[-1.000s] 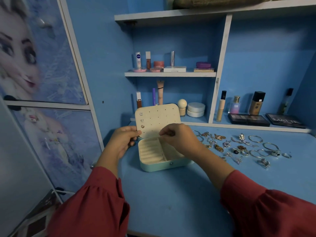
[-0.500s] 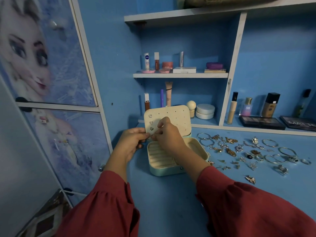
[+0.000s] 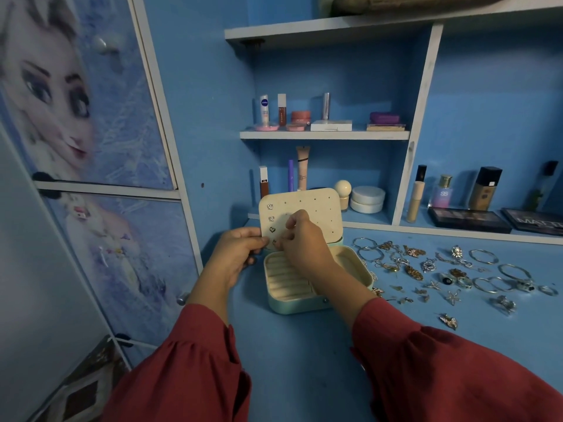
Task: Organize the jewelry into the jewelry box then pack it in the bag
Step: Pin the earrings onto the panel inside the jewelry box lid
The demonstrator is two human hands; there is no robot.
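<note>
Head view: left hand (image 3: pixel 236 254) steadies the jewelry box (image 3: pixel 316 281) lid; right hand (image 3: pixel 301 239) pinches a stud; press squarely into its hole.

Bare table (image 3: pixel 304 360) in front of jewelry box (image 3: pixel 298 304): free approach. Right side blocked by scattered jewelry (image 3: pixel 451 269). Upright lid (image 3: pixel 313 208) walls off the back; cosmetics (image 3: pixel 365 199) on shelf behind. Cabinet (image 3: pixel 122 239) close on left.

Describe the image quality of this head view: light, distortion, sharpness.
Head view: dim and blue-tinted, without harsh glare; wide-angle bending tilts the shelf upright and cupboard door; the jewelry box, both hands and the loose jewelry are fairly sharp; the door's edge print looks soft.
</note>
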